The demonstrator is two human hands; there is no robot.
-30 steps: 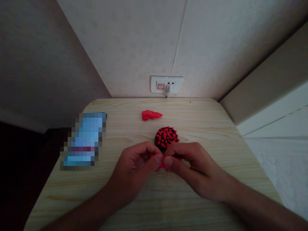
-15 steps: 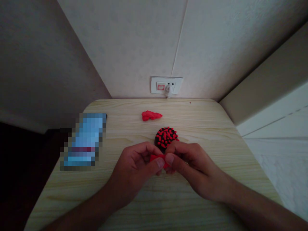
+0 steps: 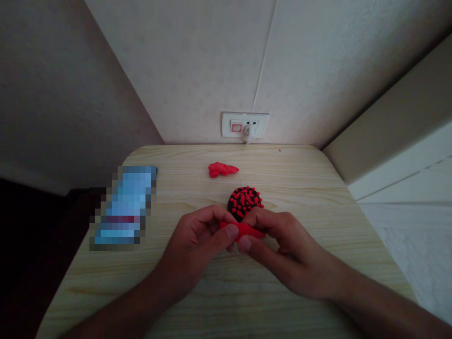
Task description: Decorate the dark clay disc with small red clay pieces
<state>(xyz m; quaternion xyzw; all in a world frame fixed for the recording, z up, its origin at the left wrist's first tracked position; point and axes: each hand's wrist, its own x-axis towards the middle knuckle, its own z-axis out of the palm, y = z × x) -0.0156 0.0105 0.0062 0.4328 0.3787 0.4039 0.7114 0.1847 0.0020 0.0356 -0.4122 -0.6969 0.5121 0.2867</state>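
Between my two hands is a piece of red modelling clay, stretched sideways into a longish shape. The thumb and fingers of my left hand pinch its left end. My right hand has its thumb below the clay and its fingers behind the right end. Just beyond my fingertips sits a black rounded piece dotted with many small red bits; its near edge is hidden by my hands. Farther back on the table lies a separate lump of red clay, tapering to a point on its right.
A phone with a blurred screen lies at the left edge of the wooden table. Behind the table, a socket plate with a plug in it is set in the wall. A pale panel stands at the right.
The red clay in my hands shows more of its length now, reaching farther right. My right thumb has shifted down and slightly left, off its front. The other things stay put.
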